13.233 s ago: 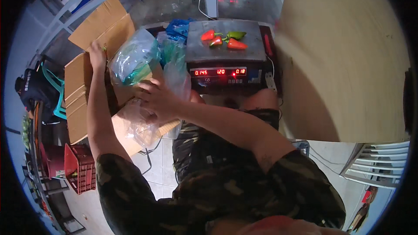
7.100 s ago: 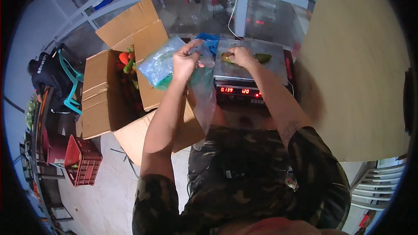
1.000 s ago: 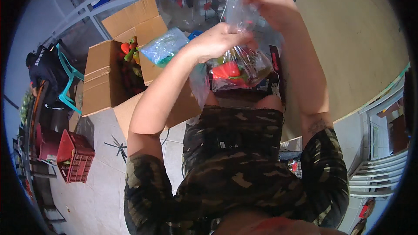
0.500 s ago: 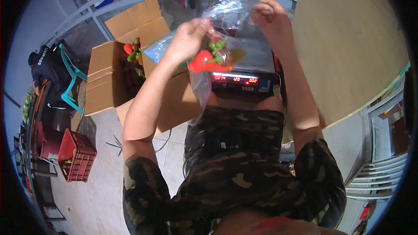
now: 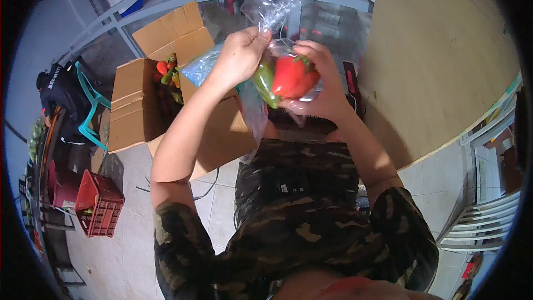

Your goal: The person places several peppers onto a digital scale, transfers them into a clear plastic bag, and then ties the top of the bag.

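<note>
Your left hand (image 5: pixel 240 55) pinches the twisted neck of the clear bag (image 5: pixel 277 28), fingers curled tight together w/ the thumb on the plastic just below the loose top. Your right hand (image 5: pixel 319 86) cups the bag's belly from the right & underneath; fingers spread & wrapped round it, thumb on the upper side. Bag is held up in mid-air at chest height, in front of the scale (image 5: pixel 327 33), which it mostly hides. Inside the bag: a red pepper (image 5: pixel 291 75) pressed against your right palm, and a green pepper (image 5: pixel 265 84) just left of it, touching it, lying tilted. Bag's top fans out above your left hand's knuckles.

To your left, an open box (image 5: pixel 144 94) sits on the floor w/ red & green peppers (image 5: pixel 169 75) in it; a bluish bag (image 5: pixel 200 64) lies over its right flap, partly behind your left wrist. Further left: a teal chair (image 5: pixel 89 105) and, nearer you, a red crate (image 5: pixel 100 203) on the tiled floor. A pale wood tabletop (image 5: pixel 444 61) fills the right side.
</note>
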Available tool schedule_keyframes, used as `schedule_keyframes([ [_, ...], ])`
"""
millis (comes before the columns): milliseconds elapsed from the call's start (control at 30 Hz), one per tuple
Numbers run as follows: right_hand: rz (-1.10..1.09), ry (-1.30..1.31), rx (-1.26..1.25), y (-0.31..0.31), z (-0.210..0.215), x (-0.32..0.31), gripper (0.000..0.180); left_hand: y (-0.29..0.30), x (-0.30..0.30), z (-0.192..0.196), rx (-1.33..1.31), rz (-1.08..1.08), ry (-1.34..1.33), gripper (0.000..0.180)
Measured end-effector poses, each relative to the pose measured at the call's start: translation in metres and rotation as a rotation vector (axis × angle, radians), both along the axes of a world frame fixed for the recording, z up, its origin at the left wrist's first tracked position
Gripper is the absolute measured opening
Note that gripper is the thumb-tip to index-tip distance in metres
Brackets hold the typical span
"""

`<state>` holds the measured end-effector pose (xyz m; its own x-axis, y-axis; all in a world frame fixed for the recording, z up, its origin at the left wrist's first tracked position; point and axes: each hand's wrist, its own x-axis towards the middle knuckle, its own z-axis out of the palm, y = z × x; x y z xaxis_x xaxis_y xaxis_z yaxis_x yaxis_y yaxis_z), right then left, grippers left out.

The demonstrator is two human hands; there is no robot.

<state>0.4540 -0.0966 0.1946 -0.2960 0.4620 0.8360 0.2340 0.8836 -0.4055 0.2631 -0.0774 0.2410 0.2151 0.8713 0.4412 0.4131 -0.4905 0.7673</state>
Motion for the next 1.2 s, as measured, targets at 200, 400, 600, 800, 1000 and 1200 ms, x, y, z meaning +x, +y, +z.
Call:
schedule_keyframes([
  [200, 0.742, 0.694, -0.984, -0.002, -0.015, 0.019, 0.063, -0.023, 0.004, 0.009, 0.427, -0.055, 0.288, 0.026],
  [400, 1.583, 0.639, -1.545, -0.016, -0.007, 0.007, 0.066, -0.026, 0.005, 0.007, 0.672, -0.012, 0.276, 0.019],
  [600, 0.483, 0.191, -0.896, -0.025, -0.027, 0.007, 0.070, -0.016, 0.011, -0.003, 0.577, 0.205, 0.053, 0.016],
  [800, 0.178, 0.195, -0.409, -0.014, -0.036, 0.010, 0.090, -0.022, 0.023, 0.000, 0.564, 0.170, 0.080, 0.012],
  [1000, 0.132, 0.028, -0.669, -0.012, -0.027, 0.012, 0.066, -0.039, 0.009, 0.022, 0.912, 0.026, 0.593, 0.012],
  [1200, 1.290, 0.895, -1.652, -0.012, -0.037, 0.016, 0.082, -0.062, 0.008, 0.025, 1.071, -0.033, 0.808, 0.015],
])
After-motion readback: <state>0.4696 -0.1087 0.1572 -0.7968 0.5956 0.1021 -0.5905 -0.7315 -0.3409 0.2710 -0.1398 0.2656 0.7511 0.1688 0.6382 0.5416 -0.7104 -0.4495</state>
